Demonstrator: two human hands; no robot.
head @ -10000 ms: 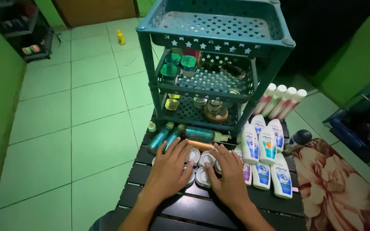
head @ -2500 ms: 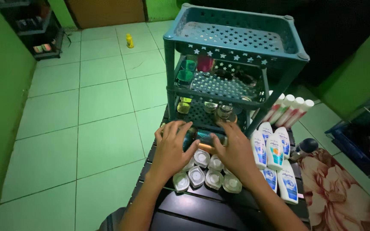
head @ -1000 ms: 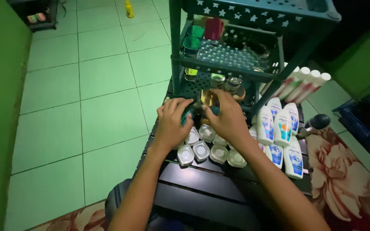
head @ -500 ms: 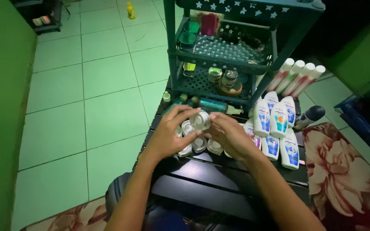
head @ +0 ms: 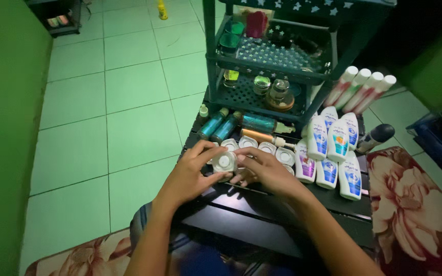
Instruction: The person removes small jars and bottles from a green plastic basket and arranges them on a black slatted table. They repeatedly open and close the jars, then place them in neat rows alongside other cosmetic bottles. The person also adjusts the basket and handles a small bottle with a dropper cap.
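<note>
A small round white jar [head: 224,162] is held up between both hands above the dark slatted table [head: 262,209]. My left hand [head: 188,174] grips it from the left with thumb and fingers. My right hand [head: 264,171] touches it from the right. Behind the jar several more small white jars [head: 269,151] lie in a row on the table.
A teal star-patterned rack [head: 277,56] with jars stands at the table's far end. Teal and orange bottles [head: 241,128] lie before it. White lotion bottles [head: 333,153] stand at right, tall white tubes [head: 364,89] lean behind them. A floral cloth [head: 420,204] lies right; green tiled floor [head: 113,102] left.
Both hands have drawn back toward me with the white jar and lowered it. The view has shifted a little, showing the row of jars behind.
</note>
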